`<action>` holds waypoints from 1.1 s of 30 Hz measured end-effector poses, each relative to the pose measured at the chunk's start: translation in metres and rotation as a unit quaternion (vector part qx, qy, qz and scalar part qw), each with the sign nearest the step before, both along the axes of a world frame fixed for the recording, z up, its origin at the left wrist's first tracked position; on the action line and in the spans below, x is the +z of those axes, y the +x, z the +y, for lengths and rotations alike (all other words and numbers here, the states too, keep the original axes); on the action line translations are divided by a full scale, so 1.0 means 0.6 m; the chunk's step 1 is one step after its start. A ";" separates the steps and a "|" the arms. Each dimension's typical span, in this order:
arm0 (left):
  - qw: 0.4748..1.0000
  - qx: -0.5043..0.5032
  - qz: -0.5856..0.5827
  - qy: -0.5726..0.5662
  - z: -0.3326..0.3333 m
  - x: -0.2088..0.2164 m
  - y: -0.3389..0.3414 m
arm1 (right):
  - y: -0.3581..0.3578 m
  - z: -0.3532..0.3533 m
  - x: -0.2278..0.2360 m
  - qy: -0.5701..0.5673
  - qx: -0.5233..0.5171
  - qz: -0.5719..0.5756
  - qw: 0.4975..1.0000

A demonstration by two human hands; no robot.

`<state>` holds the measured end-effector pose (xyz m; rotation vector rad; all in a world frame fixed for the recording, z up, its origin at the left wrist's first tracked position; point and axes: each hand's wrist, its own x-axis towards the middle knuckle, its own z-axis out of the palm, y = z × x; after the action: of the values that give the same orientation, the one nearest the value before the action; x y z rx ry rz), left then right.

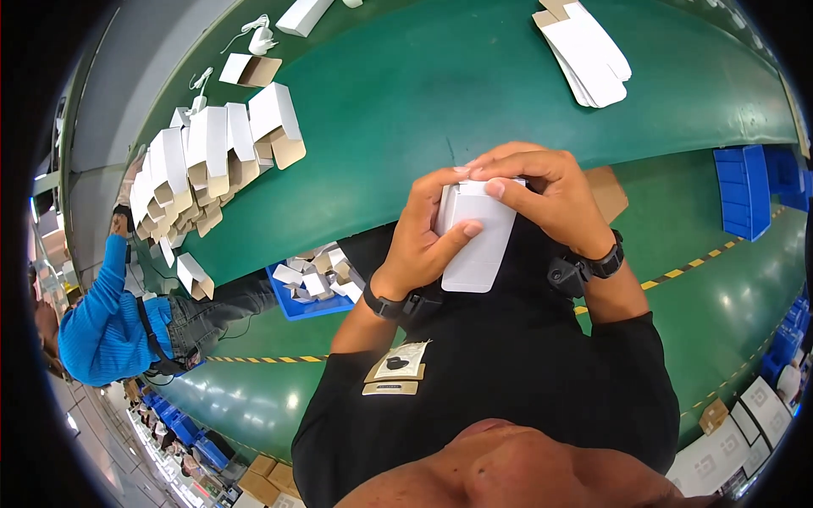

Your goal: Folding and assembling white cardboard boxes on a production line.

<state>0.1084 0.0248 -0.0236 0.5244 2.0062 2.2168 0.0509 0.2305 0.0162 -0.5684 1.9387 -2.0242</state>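
Observation:
Between both hands, close to my body at the table's near edge, is a small white cardboard box [478, 241]. My left hand [428, 224] wraps its left side, thumb lying across the front face. My right hand [546, 190] grips the top end, its thumb pressed on the upper edge and its fingers curled over the far side. The fingertips of both hands meet at the box's top, where a flap edge shows. What lies behind the box is hidden by my fingers.
Many open white boxes [207, 152] stand in rows on the green table [381, 110] at left, near white chargers with cables [261, 38]. Flattened white cartons [584, 51] lie far right. Blue bins [743, 193] flank the table. A person in a blue sweater [110, 313] works at left.

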 end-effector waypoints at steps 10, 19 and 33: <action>0.997 0.015 -0.039 0.059 0.008 -0.006 -0.057 | -0.028 0.014 -0.037 0.084 0.002 0.155 0.984; 0.928 0.289 -0.198 0.124 -0.116 -0.006 -0.433 | -0.199 0.130 -0.085 0.567 -0.348 0.336 0.667; 0.974 0.182 -0.070 0.111 0.022 0.040 -0.310 | -0.081 0.054 -0.002 0.271 -0.360 0.376 0.810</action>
<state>-0.0779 0.0379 0.0007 0.0084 1.9198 2.6221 0.0021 0.2630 0.0149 -0.5811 3.4878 -1.4742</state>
